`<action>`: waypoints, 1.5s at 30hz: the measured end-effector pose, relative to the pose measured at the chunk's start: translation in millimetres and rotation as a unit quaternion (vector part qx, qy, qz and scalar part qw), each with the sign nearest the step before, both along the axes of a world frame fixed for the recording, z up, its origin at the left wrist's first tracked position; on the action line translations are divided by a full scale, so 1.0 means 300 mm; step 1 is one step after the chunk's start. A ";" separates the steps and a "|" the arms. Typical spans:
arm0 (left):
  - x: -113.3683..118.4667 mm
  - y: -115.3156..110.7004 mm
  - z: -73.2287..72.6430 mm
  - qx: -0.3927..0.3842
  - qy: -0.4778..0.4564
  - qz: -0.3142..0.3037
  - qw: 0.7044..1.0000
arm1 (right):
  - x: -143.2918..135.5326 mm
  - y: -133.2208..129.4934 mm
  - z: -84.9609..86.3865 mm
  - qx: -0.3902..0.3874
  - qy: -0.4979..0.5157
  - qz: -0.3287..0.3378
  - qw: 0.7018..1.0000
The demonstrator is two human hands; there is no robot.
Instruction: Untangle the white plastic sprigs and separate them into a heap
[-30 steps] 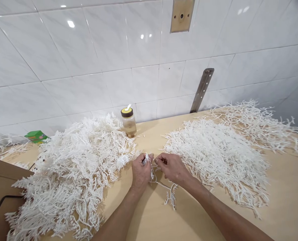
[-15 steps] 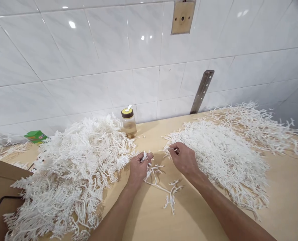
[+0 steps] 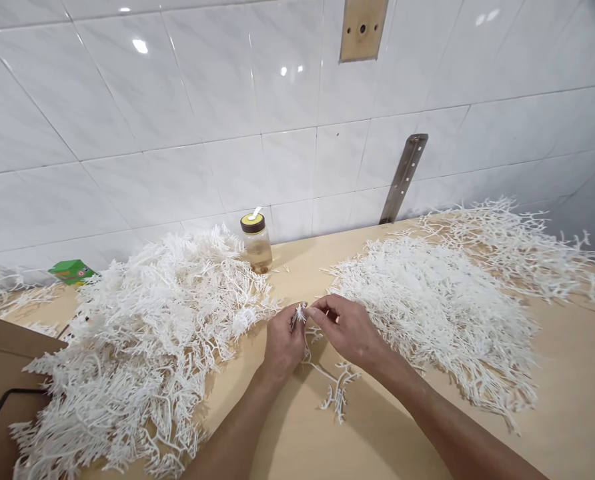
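Note:
My left hand (image 3: 285, 339) is closed round a white branched plastic piece (image 3: 335, 387), whose stems trail out below it over the wooden table. A small white tuft (image 3: 300, 313) sticks up between its thumb and fingers. Thumb and index finger of my right hand (image 3: 347, 328) are pinched together at this tuft; what lies between them is too small to make out. Left of my hands rises a big heap of white branched pieces (image 3: 152, 333). To the right lies a flatter pile of white pieces (image 3: 442, 313).
A jar with a yellow and dark lid (image 3: 257, 248) stands behind the left heap. More white strands (image 3: 517, 247) lie at the back right. A green box (image 3: 71, 271) is at the far left, above a brown carton (image 3: 12, 380). A metal bracket (image 3: 404, 179) leans at the tiled wall.
My right hand has moved left from the edge of the right pile to the tuft in my left hand. My left hand has shifted slightly right, and the trailing branch has moved a little.

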State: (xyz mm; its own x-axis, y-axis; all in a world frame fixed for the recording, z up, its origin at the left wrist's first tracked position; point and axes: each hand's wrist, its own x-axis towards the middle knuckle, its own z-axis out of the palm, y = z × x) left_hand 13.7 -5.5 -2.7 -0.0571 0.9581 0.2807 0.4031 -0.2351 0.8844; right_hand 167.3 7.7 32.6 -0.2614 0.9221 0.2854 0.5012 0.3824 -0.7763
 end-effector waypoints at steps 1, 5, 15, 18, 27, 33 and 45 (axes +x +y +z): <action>0.002 -0.003 -0.003 0.011 0.017 -0.011 1.000 | -0.010 -0.009 0.005 -0.006 -0.003 0.005 1.000; 0.009 -0.011 -0.021 0.024 0.062 -0.044 0.997 | -0.026 -0.017 0.002 -0.035 -0.027 -0.010 0.999; -0.029 -0.006 0.045 -0.121 -0.138 -0.176 0.967 | 0.047 0.044 -0.019 -0.158 0.075 0.061 0.983; -0.047 0.005 0.065 -0.176 -0.254 -0.235 0.922 | 0.070 0.051 -0.016 -0.180 0.072 0.090 0.977; -0.035 0.020 0.054 -0.251 -0.363 -0.207 0.873 | 0.092 0.051 -0.003 -0.193 0.103 0.114 0.969; -0.042 0.017 0.070 -0.254 -0.314 -0.177 0.897 | 0.092 0.044 0.007 -0.178 0.071 0.103 0.976; -0.026 0.011 0.078 -0.240 -0.313 -0.148 0.907 | 0.091 0.055 -0.007 -0.077 -0.046 0.068 0.994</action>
State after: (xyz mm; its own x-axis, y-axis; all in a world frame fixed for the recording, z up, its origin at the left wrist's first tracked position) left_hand 6.0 -2.2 20.6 0.2185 0.9608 -0.1704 -0.2309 0.2206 0.9476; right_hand 194.5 24.2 30.6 -0.4054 0.9071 0.1129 0.5249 0.3321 -0.7837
